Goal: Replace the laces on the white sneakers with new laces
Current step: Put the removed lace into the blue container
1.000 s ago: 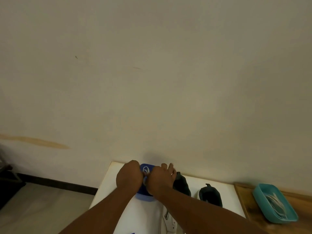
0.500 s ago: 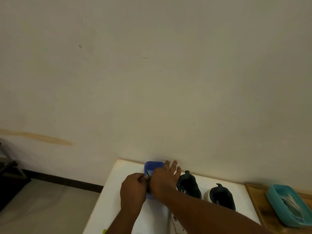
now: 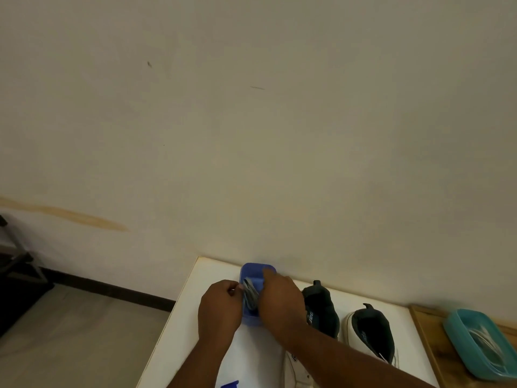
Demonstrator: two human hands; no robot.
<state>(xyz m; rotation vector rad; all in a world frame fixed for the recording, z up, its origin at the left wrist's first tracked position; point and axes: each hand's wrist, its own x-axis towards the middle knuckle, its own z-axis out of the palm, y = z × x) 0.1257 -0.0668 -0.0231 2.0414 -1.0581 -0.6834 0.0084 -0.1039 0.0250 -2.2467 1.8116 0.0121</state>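
Laces [image 3: 249,296] sit bunched in the blue tray [image 3: 256,271] by the wall. My left hand [image 3: 221,305] pinches them, I think; my right hand [image 3: 279,299] curls over, grip hidden. They're soft, light and floppy, so I'd grab the whole bunch.

White table [image 3: 363,309], against the wall. Far edge: blue tray [image 3: 253,271] holding grey laces [image 3: 249,296]; left hand [image 3: 221,306] and right hand [image 3: 281,299] at the laces, grip unclear. Right of tray: two sneakers [image 3: 321,309] [image 3: 372,330]. Right edge: wooden board [image 3: 428,345], teal tray [image 3: 458,340] with white laces [image 3: 486,341].
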